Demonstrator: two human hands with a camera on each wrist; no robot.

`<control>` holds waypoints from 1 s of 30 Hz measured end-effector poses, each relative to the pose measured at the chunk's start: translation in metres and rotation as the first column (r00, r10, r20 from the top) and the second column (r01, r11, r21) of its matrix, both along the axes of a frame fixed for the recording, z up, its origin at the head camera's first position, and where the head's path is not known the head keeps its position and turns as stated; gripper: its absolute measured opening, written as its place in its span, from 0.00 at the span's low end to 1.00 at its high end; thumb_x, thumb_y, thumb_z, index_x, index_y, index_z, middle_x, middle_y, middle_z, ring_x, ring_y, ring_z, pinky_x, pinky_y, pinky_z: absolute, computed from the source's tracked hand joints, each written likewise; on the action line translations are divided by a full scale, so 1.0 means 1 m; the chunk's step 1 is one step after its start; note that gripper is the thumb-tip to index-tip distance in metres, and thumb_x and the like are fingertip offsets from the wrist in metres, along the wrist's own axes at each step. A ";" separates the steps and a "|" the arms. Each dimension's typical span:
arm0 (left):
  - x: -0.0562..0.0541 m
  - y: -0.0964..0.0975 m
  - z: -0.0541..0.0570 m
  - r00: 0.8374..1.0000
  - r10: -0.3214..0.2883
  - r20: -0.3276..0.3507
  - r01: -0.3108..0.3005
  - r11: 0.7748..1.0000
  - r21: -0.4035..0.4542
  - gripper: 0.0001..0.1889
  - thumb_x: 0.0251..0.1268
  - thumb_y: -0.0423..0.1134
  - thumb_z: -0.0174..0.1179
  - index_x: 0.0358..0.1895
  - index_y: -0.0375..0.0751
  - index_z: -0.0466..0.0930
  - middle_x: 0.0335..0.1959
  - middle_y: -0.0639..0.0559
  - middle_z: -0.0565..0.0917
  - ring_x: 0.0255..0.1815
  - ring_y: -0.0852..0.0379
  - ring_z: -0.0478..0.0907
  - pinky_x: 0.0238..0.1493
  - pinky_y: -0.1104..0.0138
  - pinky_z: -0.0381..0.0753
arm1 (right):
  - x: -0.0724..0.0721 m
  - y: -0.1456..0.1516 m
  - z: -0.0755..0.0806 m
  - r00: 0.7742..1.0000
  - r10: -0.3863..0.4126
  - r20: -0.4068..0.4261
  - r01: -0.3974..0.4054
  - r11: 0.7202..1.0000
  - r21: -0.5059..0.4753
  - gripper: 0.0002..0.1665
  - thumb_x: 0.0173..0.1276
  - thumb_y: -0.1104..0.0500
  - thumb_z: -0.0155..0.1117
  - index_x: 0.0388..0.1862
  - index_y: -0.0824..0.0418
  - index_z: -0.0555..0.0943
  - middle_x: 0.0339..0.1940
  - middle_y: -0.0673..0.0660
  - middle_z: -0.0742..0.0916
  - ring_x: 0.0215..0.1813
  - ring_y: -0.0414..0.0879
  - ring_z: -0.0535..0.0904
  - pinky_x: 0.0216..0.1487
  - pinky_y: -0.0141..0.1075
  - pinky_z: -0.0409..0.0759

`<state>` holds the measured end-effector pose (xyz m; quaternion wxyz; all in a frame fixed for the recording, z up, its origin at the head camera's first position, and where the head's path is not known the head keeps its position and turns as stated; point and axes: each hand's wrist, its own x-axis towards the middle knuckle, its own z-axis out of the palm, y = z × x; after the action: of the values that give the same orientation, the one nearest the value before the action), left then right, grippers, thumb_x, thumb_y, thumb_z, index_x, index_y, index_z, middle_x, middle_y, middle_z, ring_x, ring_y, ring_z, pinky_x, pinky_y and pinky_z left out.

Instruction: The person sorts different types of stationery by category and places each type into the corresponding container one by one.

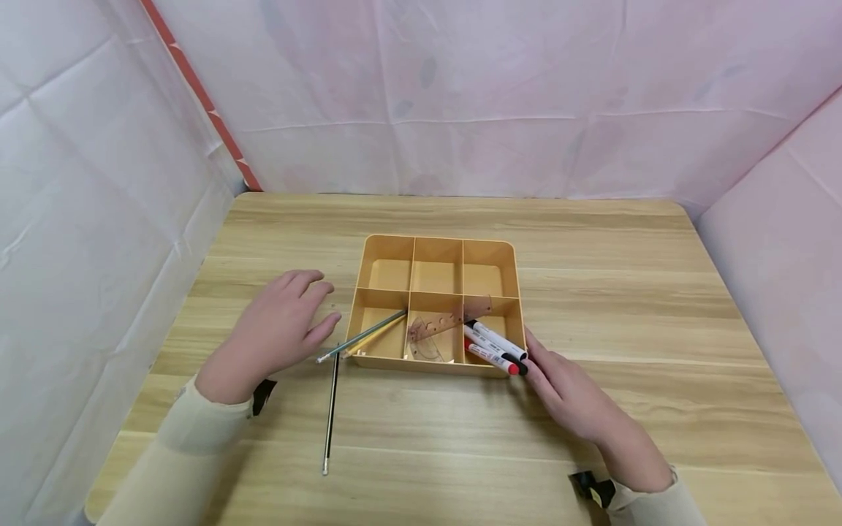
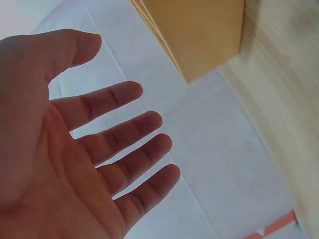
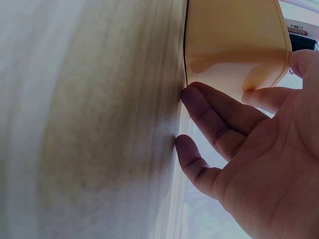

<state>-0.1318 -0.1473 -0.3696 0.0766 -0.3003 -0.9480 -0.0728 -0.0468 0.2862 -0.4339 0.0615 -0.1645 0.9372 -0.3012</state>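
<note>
A yellow six-compartment tray (image 1: 427, 367) sits on the table. My right hand (image 1: 574, 394) is at its front right corner; in the right wrist view, fingertips touch the tray's side wall (image 3: 232, 40) with the fingers loosely bent. Left of the tray, my left hand (image 1: 272, 329) hovers with spread fingers and an empty palm. A teal pencil (image 1: 362, 336) and a yellow pencil (image 1: 378, 337) lean in the front left compartment. Several markers (image 1: 503, 341) lean over the front right one. A clear ruler (image 1: 439, 326) and a clear protractor (image 1: 426, 349) lie around the front middle compartment.
A black pencil (image 1: 331, 420) lies on the wooden table (image 1: 625, 292), its upper end close to the tray's front left corner. Pale cloth walls (image 1: 493, 95) stand behind and at both sides. The tray's three back compartments (image 1: 389, 274) show bare floors.
</note>
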 end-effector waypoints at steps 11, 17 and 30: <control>0.032 -0.023 -0.025 0.993 0.121 0.009 -0.121 0.986 0.111 0.26 0.74 0.48 0.61 0.63 0.30 0.77 0.66 0.30 0.77 0.65 0.30 0.74 0.63 0.38 0.77 | 0.000 0.001 -0.001 1.000 -0.018 0.025 0.018 1.000 0.007 0.35 0.86 0.54 0.48 0.84 0.63 0.55 0.63 0.71 0.84 0.63 0.62 0.82 0.62 0.63 0.79; 0.063 -0.027 -0.048 0.977 0.209 0.053 -0.214 0.968 0.133 0.26 0.72 0.48 0.62 0.62 0.29 0.77 0.68 0.28 0.74 0.69 0.28 0.71 0.67 0.36 0.73 | -0.001 0.001 0.000 1.000 -0.012 0.023 0.012 1.000 0.010 0.35 0.86 0.54 0.48 0.84 0.63 0.55 0.63 0.71 0.83 0.64 0.64 0.81 0.63 0.63 0.78; 0.109 -0.007 -0.073 0.968 0.233 0.097 -0.244 0.962 0.123 0.20 0.60 0.58 0.70 0.28 0.45 0.80 0.66 0.31 0.78 0.69 0.29 0.71 0.69 0.36 0.71 | -0.001 0.000 0.002 1.000 0.001 0.009 -0.001 1.000 0.010 0.35 0.85 0.55 0.48 0.85 0.62 0.55 0.67 0.70 0.82 0.66 0.62 0.80 0.65 0.63 0.77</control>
<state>-0.0226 -0.1544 -0.4430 0.0661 -0.1747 -0.9726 -0.1387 -0.0477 0.2865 -0.4316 0.0666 -0.1633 0.9384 -0.2971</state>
